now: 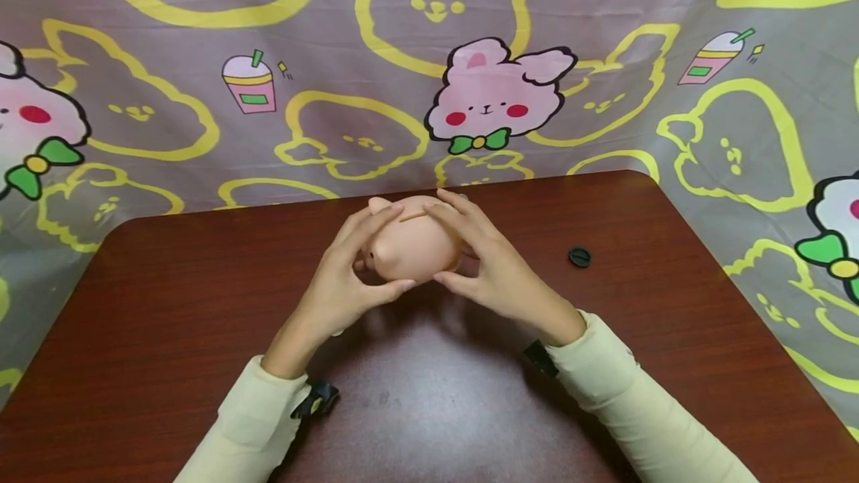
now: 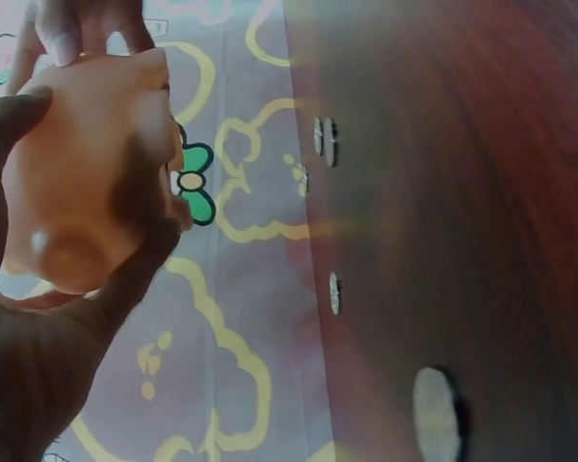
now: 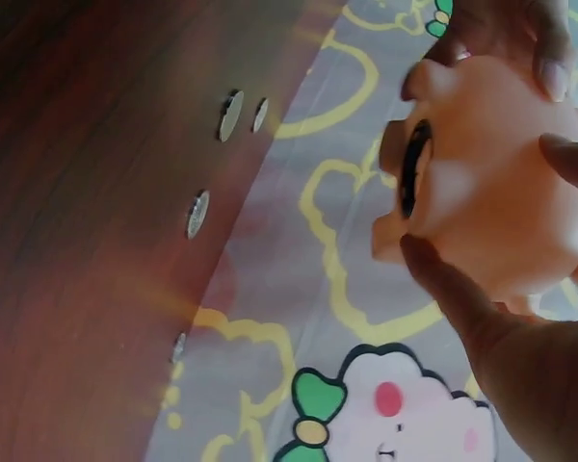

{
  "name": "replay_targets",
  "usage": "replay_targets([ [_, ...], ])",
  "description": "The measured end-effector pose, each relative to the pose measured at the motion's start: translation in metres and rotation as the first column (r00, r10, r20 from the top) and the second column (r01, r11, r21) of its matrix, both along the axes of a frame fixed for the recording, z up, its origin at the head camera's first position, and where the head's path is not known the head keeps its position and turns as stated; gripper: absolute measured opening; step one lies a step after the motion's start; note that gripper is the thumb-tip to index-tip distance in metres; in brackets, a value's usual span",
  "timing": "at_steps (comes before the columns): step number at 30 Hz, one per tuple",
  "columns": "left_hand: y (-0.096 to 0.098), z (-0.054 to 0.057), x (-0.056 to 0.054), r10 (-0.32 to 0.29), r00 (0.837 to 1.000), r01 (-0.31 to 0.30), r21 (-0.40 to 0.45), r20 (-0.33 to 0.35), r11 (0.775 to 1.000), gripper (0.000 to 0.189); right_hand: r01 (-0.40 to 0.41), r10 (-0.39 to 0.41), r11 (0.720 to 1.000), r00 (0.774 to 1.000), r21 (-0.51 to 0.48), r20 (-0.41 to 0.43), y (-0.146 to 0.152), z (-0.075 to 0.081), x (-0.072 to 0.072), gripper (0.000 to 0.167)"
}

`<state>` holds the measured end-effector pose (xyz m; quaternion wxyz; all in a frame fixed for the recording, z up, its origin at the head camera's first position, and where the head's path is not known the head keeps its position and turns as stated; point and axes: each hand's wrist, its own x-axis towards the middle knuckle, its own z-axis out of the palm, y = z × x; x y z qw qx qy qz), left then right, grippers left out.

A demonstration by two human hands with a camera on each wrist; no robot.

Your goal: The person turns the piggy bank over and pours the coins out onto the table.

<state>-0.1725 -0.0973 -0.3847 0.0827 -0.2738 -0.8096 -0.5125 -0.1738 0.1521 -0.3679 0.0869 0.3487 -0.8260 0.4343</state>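
Observation:
A pink piggy bank [image 1: 419, 248] is held between both hands above the dark table, its ears and snout toward the left. The left hand [image 1: 335, 278] grips the head end, thumb along the near side and fingers over the top. At the other end, the right hand [image 1: 499, 267] curls its fingers round the body. A narrow coin slot [image 1: 412, 218] shows on the back. In the right wrist view, a dark-rimmed round opening [image 3: 416, 171] is visible on the belly between the stubby feet. Below the bank, several coins [image 2: 437, 414] lie on the table.
A round black plug [image 1: 579, 257] lies on the table to the right of the right hand. The reddish-brown table [image 1: 168, 319] has rounded far corners. Behind it and along the sides hangs a cloth [image 1: 335, 58] printed with cartoon rabbits.

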Motion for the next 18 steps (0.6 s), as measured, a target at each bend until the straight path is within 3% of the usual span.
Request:
replay_targets([
  [2,0.001,0.003,0.000,0.010,1.000,-0.010,0.008,-0.013,1.000,0.090,-0.002,0.005,0.999,0.997,-0.042,0.082,0.001,0.000,-0.001,0.085],
  [5,0.002,0.007,0.001,0.027,0.999,-0.028,0.034,0.034,0.999,0.084,0.039,-0.014,0.994,0.974,-0.105,0.225,0.003,0.002,-0.003,0.086],
  [7,0.003,0.010,0.000,0.054,0.995,-0.056,0.019,0.089,0.998,0.079,0.094,-0.052,0.988,0.949,-0.123,0.311,0.003,0.004,-0.004,0.081],
  [10,0.005,0.012,0.000,0.087,0.980,-0.084,-0.021,0.180,0.996,0.072,0.166,-0.078,0.974,0.884,-0.154,0.461,0.003,0.005,-0.005,0.069],
  [14,0.007,0.012,-0.001,0.085,0.959,-0.076,-0.043,0.271,0.996,0.069,0.208,-0.063,0.960,0.811,-0.186,0.582,0.002,0.006,-0.007,0.061],
  [18,0.007,0.012,-0.001,0.087,0.956,-0.074,-0.056,0.281,0.996,0.071,0.207,-0.053,0.960,0.793,-0.187,0.607,0.003,0.006,-0.007,0.062],
])
